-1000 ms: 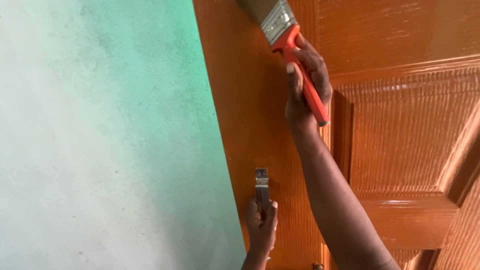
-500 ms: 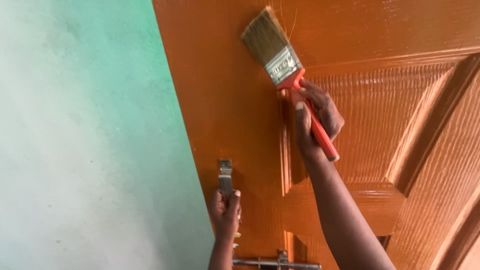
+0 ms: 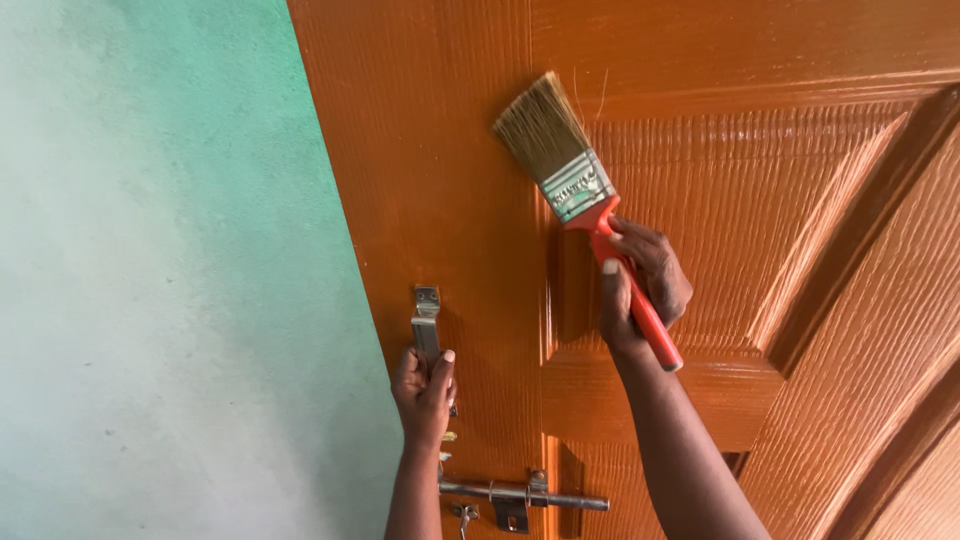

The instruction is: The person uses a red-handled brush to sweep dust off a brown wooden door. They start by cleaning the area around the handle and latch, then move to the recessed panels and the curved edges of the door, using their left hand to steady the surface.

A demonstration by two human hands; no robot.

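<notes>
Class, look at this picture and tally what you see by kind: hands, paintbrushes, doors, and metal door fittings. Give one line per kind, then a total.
Hands: 2, left hand and right hand
Paintbrush: 1
Door: 1
Metal fittings: 2, handle and sliding bolt
Total: 6

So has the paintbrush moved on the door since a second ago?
Yes. The paintbrush, held in the right hand, has come down the door, nearer the metal latch plate gripped by the left hand.

Red-handled paintbrush (image 3: 585, 195), bristles up-left against glossy orange door (image 3: 450, 150)
</notes>
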